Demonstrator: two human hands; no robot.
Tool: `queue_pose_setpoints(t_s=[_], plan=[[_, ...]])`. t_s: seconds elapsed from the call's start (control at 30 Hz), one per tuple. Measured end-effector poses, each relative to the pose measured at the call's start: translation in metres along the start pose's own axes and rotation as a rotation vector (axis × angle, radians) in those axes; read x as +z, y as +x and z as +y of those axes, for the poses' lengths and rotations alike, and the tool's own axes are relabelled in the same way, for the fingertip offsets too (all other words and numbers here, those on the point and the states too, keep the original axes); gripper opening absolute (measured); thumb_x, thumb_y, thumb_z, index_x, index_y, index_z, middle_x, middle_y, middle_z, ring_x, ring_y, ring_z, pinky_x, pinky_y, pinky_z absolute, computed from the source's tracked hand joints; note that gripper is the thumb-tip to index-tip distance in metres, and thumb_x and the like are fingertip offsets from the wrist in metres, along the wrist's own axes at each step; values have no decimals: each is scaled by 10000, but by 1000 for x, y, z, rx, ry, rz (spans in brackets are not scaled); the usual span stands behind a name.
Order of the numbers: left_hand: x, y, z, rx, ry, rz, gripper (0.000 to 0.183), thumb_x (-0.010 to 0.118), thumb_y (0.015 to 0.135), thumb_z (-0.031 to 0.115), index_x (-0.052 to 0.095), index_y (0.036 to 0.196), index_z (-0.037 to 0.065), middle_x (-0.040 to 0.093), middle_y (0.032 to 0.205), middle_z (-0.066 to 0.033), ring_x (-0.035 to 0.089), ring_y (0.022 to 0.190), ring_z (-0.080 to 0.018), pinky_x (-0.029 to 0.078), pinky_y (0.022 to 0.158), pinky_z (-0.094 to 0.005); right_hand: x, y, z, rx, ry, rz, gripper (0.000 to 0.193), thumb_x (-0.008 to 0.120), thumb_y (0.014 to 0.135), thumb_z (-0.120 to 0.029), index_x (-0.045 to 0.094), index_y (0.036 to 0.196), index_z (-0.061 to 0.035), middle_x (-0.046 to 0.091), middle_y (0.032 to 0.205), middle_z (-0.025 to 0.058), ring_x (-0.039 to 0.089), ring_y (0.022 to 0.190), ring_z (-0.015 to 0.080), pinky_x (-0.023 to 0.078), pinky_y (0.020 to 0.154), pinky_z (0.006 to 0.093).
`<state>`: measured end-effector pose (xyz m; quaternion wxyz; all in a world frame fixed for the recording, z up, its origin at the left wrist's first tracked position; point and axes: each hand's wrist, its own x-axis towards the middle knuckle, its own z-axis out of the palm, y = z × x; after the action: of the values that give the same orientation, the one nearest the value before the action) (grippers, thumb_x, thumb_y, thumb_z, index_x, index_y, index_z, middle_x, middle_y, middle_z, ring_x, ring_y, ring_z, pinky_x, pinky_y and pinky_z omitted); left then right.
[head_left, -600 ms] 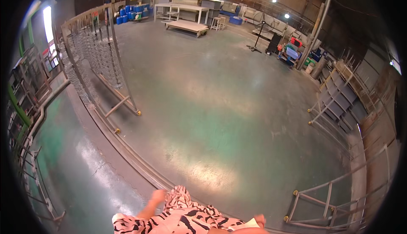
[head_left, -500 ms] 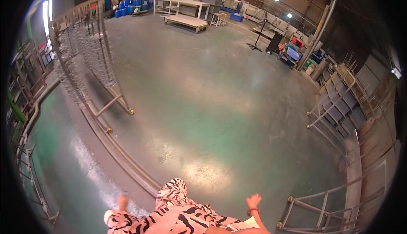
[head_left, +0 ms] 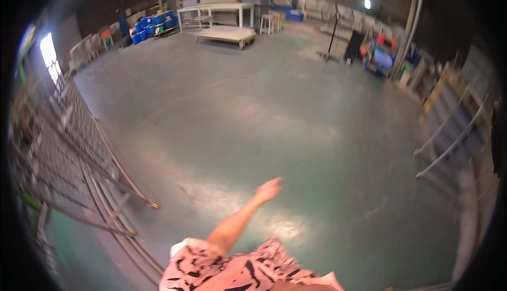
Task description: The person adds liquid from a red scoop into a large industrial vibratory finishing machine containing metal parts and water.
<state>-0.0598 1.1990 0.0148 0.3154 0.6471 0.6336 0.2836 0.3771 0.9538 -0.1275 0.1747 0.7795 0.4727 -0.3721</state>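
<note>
My left hand [head_left: 269, 189] reaches forward over the green concrete floor [head_left: 274, 122], blurred by motion, fingers loosely spread and holding nothing. The bare forearm runs back to a pink and black patterned sleeve [head_left: 232, 270] at the lower edge. No object is near the hand. My right hand is out of the picture.
Tall metal rack frames [head_left: 68, 148] with floor rails stand along the left. More metal frames [head_left: 454, 132] lean at the right. Far back are a low wooden platform [head_left: 224, 33], a white table [head_left: 216, 8], blue drums [head_left: 150, 27] and coloured bins [head_left: 380, 53].
The view has swung right and lifted. My left arm has stretched forward into the middle of the picture, and my right hand has dropped out of view.
</note>
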Motion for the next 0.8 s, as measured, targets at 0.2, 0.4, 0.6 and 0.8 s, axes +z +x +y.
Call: queue_pose_setpoints(t_s=[0.2,0.4,0.6,0.8], plan=[[-171,280,184,856,-128,-169,234,452,827,130,516,1049,94,567,876,-99,529,800,-264,423,710,-395,-111,106,-163,37,-83,-130,218,517,728,-178,603,780,16,587,830,194,538,785,294,431,712,375],[-182,270,-122,8,334,-426,360,461,833,257,477,1167,124,440,1228,-122,416,1128,-282,336,926,-384,-320,232,-469,-643,-18,168,253,490,733,-193,585,740,42,567,746,245,579,719,348,441,645,402],[-405,328,-290,-1340,533,-507,407,625,713,345,578,1053,127,539,1121,-91,535,1005,-258,461,809,-374,-620,378,-820,-1002,596,444,278,564,753,-94,579,1012,6,597,994,133,565,921,194,429,830,287],[-456,643,-354,-1003,534,182,270,526,792,272,577,963,70,582,982,-145,558,884,-317,460,728,-414,-559,527,-880,-697,649,197,246,579,713,-103,593,930,13,607,778,88,575,703,154,466,630,262]])
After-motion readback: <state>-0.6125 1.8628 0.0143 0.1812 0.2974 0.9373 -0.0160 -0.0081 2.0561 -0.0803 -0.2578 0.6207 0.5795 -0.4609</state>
